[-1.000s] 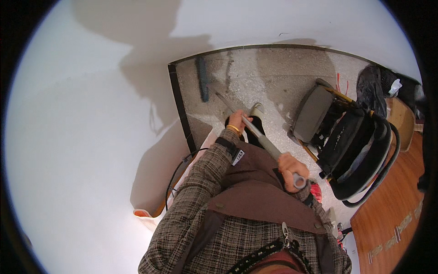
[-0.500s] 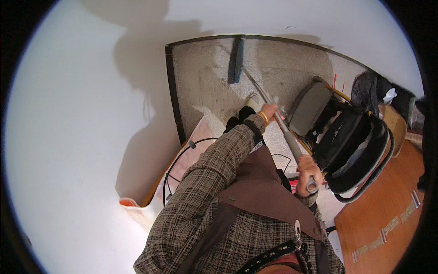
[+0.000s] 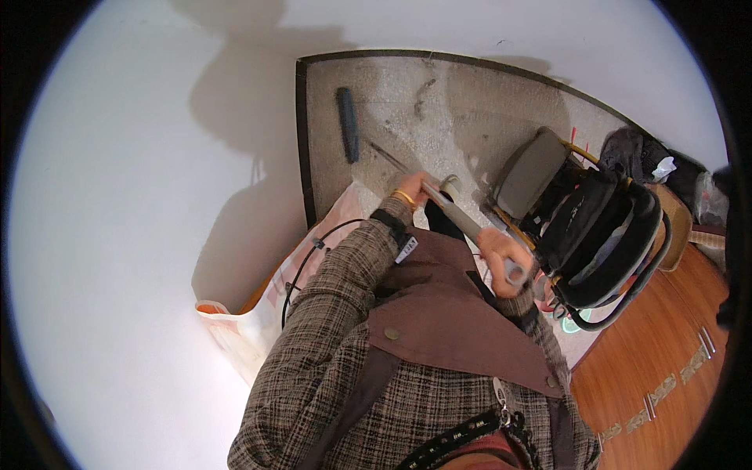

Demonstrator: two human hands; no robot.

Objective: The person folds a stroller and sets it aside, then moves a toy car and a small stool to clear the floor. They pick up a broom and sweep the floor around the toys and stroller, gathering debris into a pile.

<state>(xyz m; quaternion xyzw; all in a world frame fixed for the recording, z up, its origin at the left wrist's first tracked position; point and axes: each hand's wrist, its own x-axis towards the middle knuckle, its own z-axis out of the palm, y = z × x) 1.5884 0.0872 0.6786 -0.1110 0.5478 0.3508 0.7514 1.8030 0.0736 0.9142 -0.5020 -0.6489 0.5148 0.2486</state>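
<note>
A broom with a dark blue-grey bristle head (image 3: 348, 127) rests on the floor near the left wall. Its grey handle (image 3: 458, 217) slants back toward my body. My left hand (image 3: 413, 188), with a yellow bangle at the wrist, is closed round the middle of the shaft. Nearer my body, my right hand (image 3: 503, 258) wraps the thick upper grip, and the ringed end of the handle pokes out beside it. A streak of dark dust (image 3: 423, 98) lies on the floor right of the bristles.
Right of me stands a black and grey stroller (image 3: 583, 227) with a yellowish frame. Behind it are dark bags (image 3: 627, 149). A wooden cabinet (image 3: 654, 345) stands at lower right. A large pale bag (image 3: 274, 294) leans by the left wall, under a black cable (image 3: 294, 274).
The broom head has moved left across the floor, from the far wall's middle toward the left wall. Both hands have shifted left with the handle. A dust streak now shows where the head was.
</note>
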